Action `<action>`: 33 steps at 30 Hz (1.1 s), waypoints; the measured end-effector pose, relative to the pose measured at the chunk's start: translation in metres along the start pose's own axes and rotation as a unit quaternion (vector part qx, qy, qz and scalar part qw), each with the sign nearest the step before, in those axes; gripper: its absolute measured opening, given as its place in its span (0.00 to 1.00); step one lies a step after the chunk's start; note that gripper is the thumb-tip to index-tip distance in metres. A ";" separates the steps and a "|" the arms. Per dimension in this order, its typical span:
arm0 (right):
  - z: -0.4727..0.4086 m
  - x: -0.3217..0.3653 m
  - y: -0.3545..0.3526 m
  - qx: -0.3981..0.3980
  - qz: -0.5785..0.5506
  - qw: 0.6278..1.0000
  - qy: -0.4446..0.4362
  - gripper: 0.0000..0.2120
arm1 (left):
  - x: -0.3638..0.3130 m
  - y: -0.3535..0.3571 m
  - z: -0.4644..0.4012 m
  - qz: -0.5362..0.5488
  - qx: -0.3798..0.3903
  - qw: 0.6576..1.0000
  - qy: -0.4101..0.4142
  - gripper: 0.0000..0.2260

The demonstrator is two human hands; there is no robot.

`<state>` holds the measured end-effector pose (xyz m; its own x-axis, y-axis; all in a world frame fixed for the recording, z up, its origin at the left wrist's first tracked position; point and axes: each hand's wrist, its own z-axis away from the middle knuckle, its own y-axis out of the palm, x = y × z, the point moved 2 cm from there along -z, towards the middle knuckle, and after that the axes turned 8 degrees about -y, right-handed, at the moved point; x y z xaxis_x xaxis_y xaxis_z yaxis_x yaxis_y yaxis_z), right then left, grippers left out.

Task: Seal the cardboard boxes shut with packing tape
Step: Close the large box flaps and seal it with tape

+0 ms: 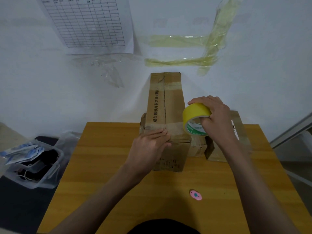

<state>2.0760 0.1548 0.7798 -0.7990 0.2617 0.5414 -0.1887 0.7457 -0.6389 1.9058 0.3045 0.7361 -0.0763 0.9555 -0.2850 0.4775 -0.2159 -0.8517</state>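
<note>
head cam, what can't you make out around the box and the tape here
- Box near top edge: hidden by the left hand.
- Tape roll free end: behind the right hand.
- Second box: mostly behind the right arm.
- Chart text: too small, cut off at the top.
- Bin contents: blurred.

A wooden table (118, 166) with a yellowish grain carries the work. A long cardboard box (165, 107) stands at the middle of its far edge, running past that edge toward the wall. Two smaller cardboard boxes (224, 146) sit just beside it, near the far right corner. A small pink oval tag (195, 195) (with a teal mark) lies apart toward the near edge.
</note>
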 end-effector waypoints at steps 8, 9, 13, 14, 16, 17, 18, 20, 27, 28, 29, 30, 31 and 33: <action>0.001 -0.003 0.001 -0.031 -0.053 0.998 0.016 0.25 | -0.019 0.006 -0.014 -0.116 0.210 0.967 -0.087 0.39; 0.002 -0.003 0.001 -0.039 -0.064 0.997 0.023 0.25 | -0.020 0.008 -0.018 -0.118 0.221 0.964 -0.087 0.41; 0.016 -0.012 -0.004 -0.071 -0.112 0.989 0.066 0.26 | -0.016 0.020 -0.025 -0.130 0.225 0.962 -0.085 0.42; 0.020 -0.013 -0.006 -0.077 -0.130 0.985 0.078 0.26 | -0.014 0.022 -0.023 -0.136 0.226 0.961 -0.080 0.42; 0.028 -0.013 -0.007 -0.082 -0.158 0.980 0.091 0.27 | -0.012 0.025 -0.019 -0.142 0.226 0.961 -0.073 0.43; 0.030 -0.013 -0.007 -0.083 -0.162 0.979 0.090 0.27 | -0.012 0.026 -0.016 -0.143 0.226 0.961 -0.073 0.44; 0.031 -0.014 -0.007 -0.087 -0.159 0.979 0.087 0.27 | -0.013 0.026 -0.016 -0.143 0.227 0.961 -0.071 0.45; 0.035 -0.017 -0.006 -0.094 -0.143 0.982 0.079 0.28 | -0.015 0.027 -0.014 -0.148 0.229 0.960 -0.072 0.46; 0.065 -0.056 0.010 -0.125 -0.134 0.976 0.120 0.29 | -0.013 0.022 -0.015 -0.147 0.225 0.960 -0.079 0.46; 0.074 -0.058 0.021 -0.127 -0.159 0.967 0.153 0.27 | -0.013 0.023 -0.015 -0.151 0.224 0.960 -0.077 0.45; 0.084 -0.058 0.032 -0.121 -0.184 0.960 0.174 0.23 | -0.012 0.023 -0.016 -0.155 0.225 0.959 -0.077 0.45; 0.094 -0.059 0.043 -0.115 -0.202 0.955 0.184 0.19 | -0.012 0.023 -0.016 -0.155 0.229 0.958 -0.075 0.45; 0.104 -0.062 0.051 -0.111 -0.222 0.949 0.193 0.16 | -0.010 0.023 -0.016 -0.154 0.232 0.958 -0.072 0.45; 0.124 -0.073 0.059 -0.098 -0.282 0.927 0.228 0.21 | -0.008 0.021 -0.016 -0.146 0.235 0.959 -0.068 0.45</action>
<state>2.0524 0.1034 0.6342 -0.2730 -0.0048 0.9620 -0.3588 0.9283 -0.0972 1.9303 0.2950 0.7274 -0.2752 0.9608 -0.0327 -0.0263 -0.0415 -0.9988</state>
